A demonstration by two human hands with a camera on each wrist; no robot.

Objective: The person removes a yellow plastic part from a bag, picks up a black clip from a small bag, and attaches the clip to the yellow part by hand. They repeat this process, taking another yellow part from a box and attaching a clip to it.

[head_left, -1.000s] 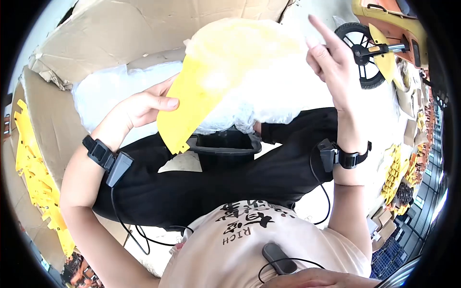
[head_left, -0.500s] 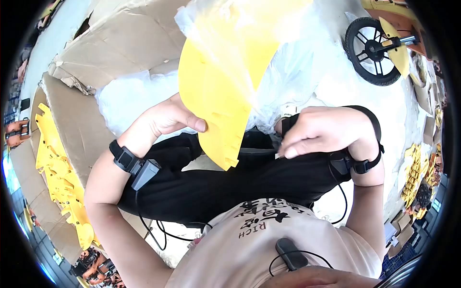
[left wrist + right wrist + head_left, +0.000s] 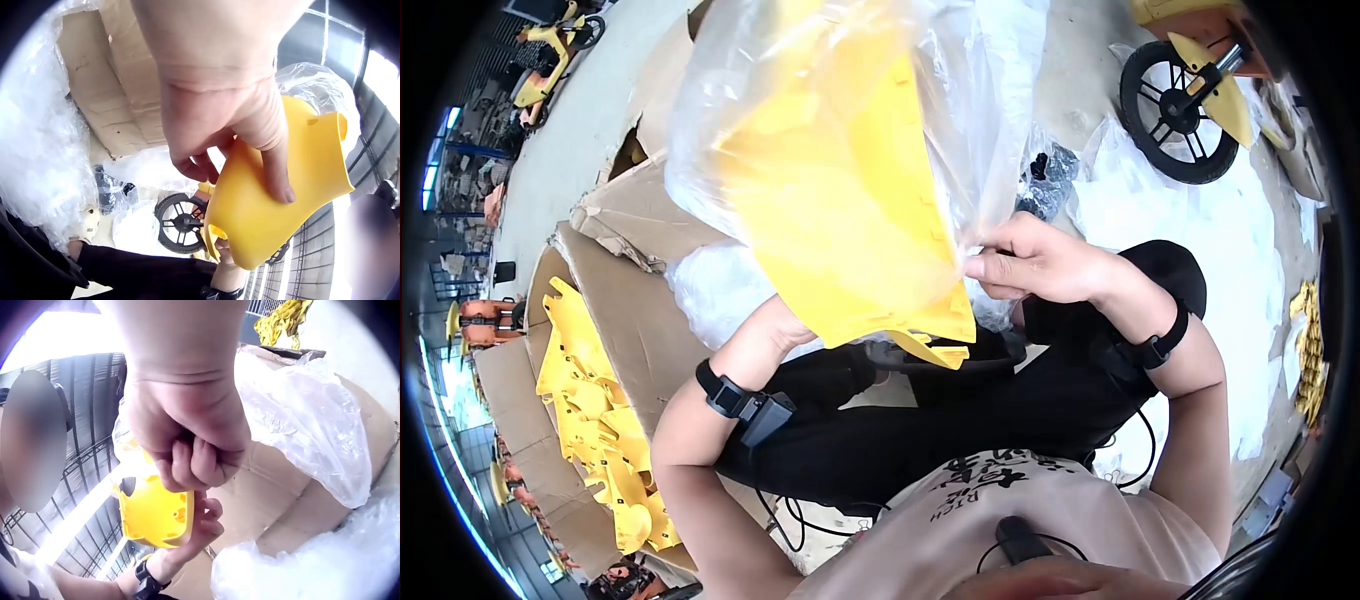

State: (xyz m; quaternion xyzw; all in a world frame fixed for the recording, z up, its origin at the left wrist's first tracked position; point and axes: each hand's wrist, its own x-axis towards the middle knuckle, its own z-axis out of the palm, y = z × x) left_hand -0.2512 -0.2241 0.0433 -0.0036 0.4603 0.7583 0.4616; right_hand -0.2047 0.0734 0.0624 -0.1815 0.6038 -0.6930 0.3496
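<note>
A curved yellow plastic panel is held up before the torso, its upper part inside a clear plastic bag. My left hand grips the panel's lower side, thumb on the outer face; in the head view the left hand is mostly hidden behind it. At the panel's right edge, my right hand pinches the bag film between thumb and fingers. The right wrist view shows the right hand with curled fingers above the yellow panel, its hollow inner side visible.
Several yellow parts lie in a cardboard box on the left. Crumpled clear plastic sits beyond the legs, near a cardboard flap. A black spoked wheel stands at upper right. A black container is between the legs.
The panel has turned, showing its lower end folded toward the torso. My right hand moved from the upper right down to the panel's right edge and took hold of the bag film.
</note>
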